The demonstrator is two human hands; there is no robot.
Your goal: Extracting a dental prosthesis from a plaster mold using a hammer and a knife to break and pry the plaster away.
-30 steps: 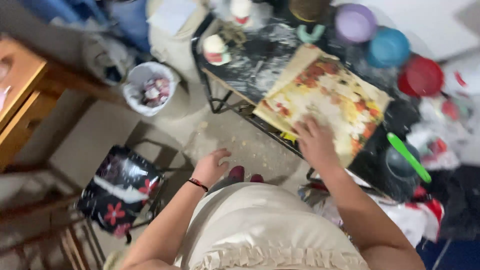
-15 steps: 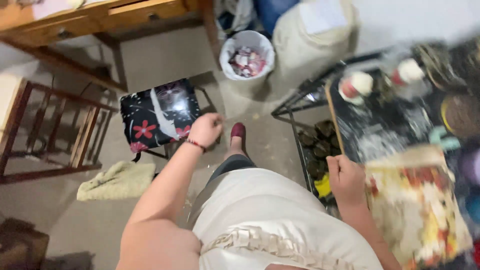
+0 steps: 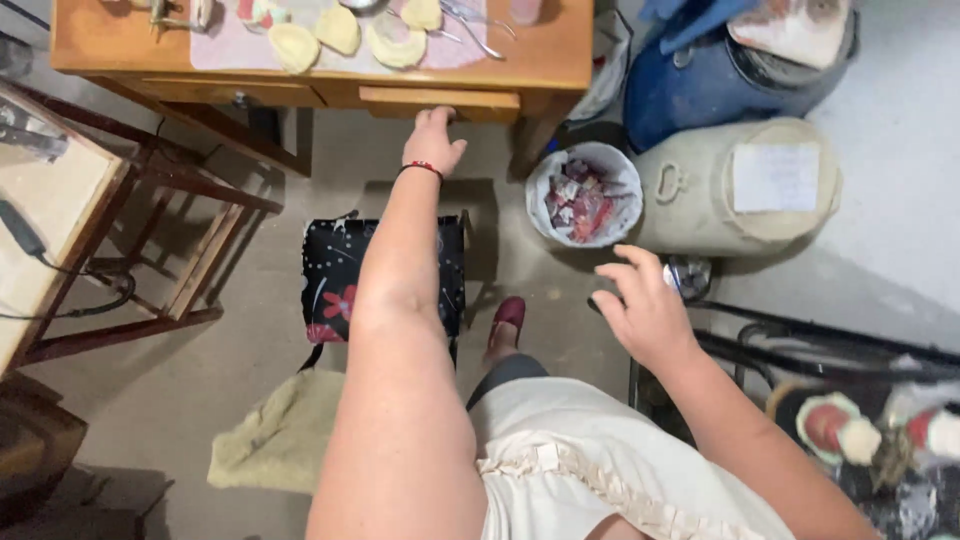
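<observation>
Fingers [image 3: 432,122] of the left hand [image 3: 432,140], loosely spread and empty, have left the stool [image 3: 340,270] for the drawer [image 3: 440,100].

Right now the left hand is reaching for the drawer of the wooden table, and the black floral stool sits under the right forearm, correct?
Not quite. The head view shows the black floral stool under the left forearm, not the right. The left hand does reach toward the drawer of the wooden table; the right hand hangs open near the lined waste bin.

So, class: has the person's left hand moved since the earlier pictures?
Yes. The left hand has reached past the black floral stool to the wooden desk's drawer.
</observation>
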